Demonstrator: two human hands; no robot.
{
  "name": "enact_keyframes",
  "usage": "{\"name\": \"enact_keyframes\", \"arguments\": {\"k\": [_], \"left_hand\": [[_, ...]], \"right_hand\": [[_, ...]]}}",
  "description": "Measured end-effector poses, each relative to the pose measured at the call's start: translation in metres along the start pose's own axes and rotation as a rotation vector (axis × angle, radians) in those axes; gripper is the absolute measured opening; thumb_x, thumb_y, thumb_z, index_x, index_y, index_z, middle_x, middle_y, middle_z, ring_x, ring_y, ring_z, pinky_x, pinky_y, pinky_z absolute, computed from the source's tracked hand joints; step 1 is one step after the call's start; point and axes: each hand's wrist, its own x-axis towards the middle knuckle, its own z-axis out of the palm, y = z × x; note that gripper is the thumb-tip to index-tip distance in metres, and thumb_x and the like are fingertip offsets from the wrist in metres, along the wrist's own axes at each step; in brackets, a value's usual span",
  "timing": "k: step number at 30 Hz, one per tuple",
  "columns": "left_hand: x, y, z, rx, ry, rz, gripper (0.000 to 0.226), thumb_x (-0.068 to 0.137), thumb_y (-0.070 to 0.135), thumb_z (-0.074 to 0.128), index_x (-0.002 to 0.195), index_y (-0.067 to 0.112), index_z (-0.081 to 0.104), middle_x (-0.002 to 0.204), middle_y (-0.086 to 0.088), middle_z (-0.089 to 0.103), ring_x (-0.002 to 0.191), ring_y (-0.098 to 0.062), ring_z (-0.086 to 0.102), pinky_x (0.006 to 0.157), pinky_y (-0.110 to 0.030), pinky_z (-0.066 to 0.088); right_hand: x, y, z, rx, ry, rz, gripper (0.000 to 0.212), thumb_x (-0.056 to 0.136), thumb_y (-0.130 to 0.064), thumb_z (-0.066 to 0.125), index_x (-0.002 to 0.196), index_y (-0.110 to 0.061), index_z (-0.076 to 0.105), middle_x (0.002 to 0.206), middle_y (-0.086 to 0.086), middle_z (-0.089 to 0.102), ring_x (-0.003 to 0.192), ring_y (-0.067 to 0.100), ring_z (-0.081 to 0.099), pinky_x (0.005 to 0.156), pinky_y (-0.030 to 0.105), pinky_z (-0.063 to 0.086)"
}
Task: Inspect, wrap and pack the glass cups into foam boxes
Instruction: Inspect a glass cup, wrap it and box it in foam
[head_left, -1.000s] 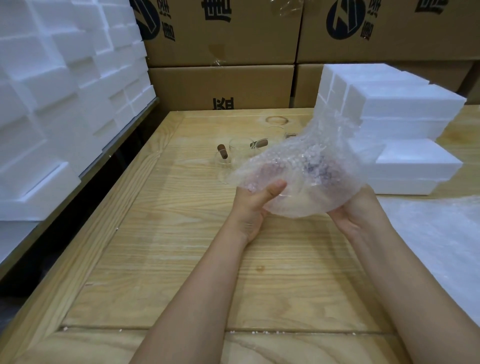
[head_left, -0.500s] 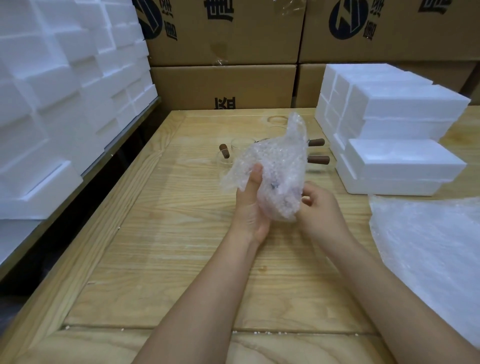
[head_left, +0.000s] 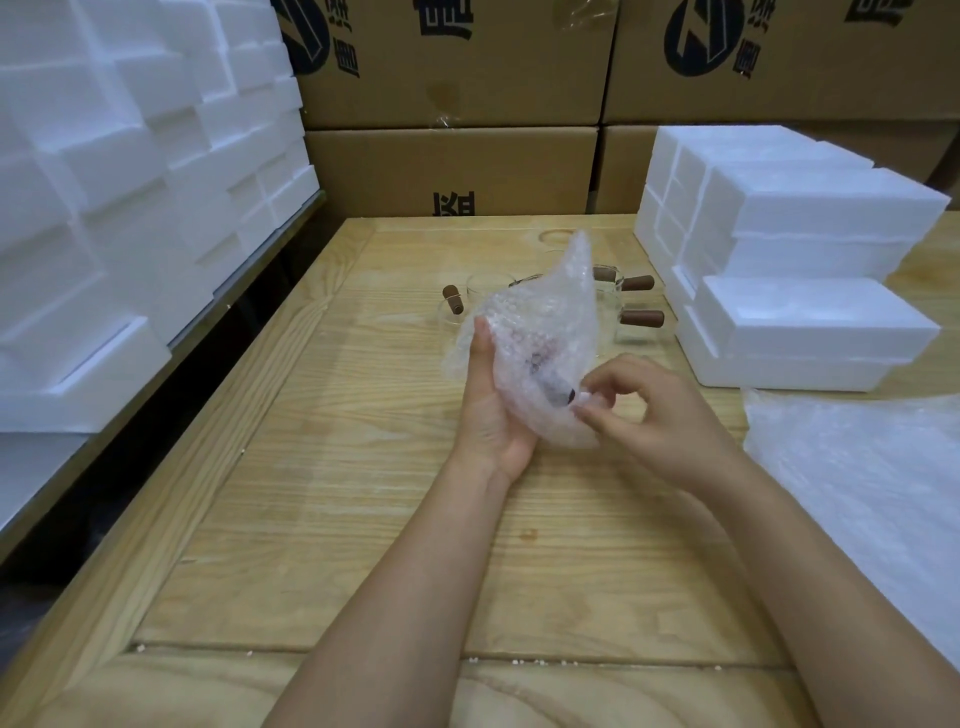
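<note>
A glass cup wrapped in bubble wrap (head_left: 540, 353) is held above the wooden table (head_left: 322, 467). My left hand (head_left: 491, 410) cradles the bundle from the left, thumb up along its side. My right hand (head_left: 654, 410) pinches the wrap's lower edge beside the cup's dark handle tip (head_left: 563, 396), which pokes out. Behind the bundle stand several bare glass cups with brown wooden handles (head_left: 641, 317), partly hidden. White foam boxes (head_left: 810, 322) are stacked at the right.
A tall stack of foam pieces (head_left: 130, 208) fills the left side beyond the table's edge. Cardboard cartons (head_left: 457, 104) line the back. A pile of bubble-wrap sheets (head_left: 872, 499) lies on the table at the right.
The loose, spread-out sheet has been folded in around the cup into a tight bundle. My right hand came from under the wrap to its lower right edge and now pinches it.
</note>
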Motion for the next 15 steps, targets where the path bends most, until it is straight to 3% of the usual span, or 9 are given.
{"name": "enact_keyframes", "arguments": {"k": [5, 9, 13, 15], "left_hand": [[0.003, -0.004, -0.008, -0.068, -0.043, 0.035, 0.098, 0.066, 0.062, 0.071, 0.143, 0.01, 0.042, 0.141, -0.022, 0.049, 0.13, -0.038, 0.048, 0.11, -0.058, 0.034], [0.004, -0.007, -0.006, -0.073, -0.049, -0.016, 0.084, 0.077, 0.058, 0.059, 0.144, 0.011, 0.041, 0.141, -0.02, 0.051, 0.131, -0.036, 0.047, 0.112, -0.06, 0.029], [0.005, -0.007, -0.002, -0.015, -0.04, -0.072, 0.105, 0.06, 0.064, 0.076, 0.144, 0.011, 0.042, 0.141, -0.021, 0.049, 0.131, -0.037, 0.047, 0.112, -0.057, 0.032], [0.005, -0.007, 0.0, 0.032, -0.053, -0.105, 0.115, 0.052, 0.067, 0.079, 0.144, 0.011, 0.042, 0.141, -0.021, 0.05, 0.131, -0.036, 0.048, 0.112, -0.055, 0.033]], "right_hand": [[0.0, 0.013, -0.018, 0.375, -0.015, 0.034, 0.033, 0.087, -0.004, 0.065, 0.072, -0.032, 0.057, 0.074, -0.015, 0.057, 0.074, 0.006, 0.057, 0.074, 0.013, 0.045], [0.004, 0.016, -0.016, 0.664, 0.178, 0.031, 0.021, 0.08, -0.009, 0.063, 0.076, -0.029, 0.06, 0.084, -0.009, 0.06, 0.085, 0.016, 0.057, 0.079, 0.026, 0.049], [0.004, 0.013, -0.014, 0.758, 0.254, -0.05, 0.016, 0.078, -0.001, 0.056, 0.083, -0.016, 0.051, 0.107, -0.009, 0.063, 0.108, 0.014, 0.058, 0.086, 0.028, 0.05], [0.004, 0.007, -0.012, 0.722, 0.263, -0.078, 0.021, 0.077, 0.004, 0.054, 0.083, -0.016, 0.049, 0.098, -0.003, 0.066, 0.098, 0.015, 0.063, 0.079, 0.026, 0.051]]}}
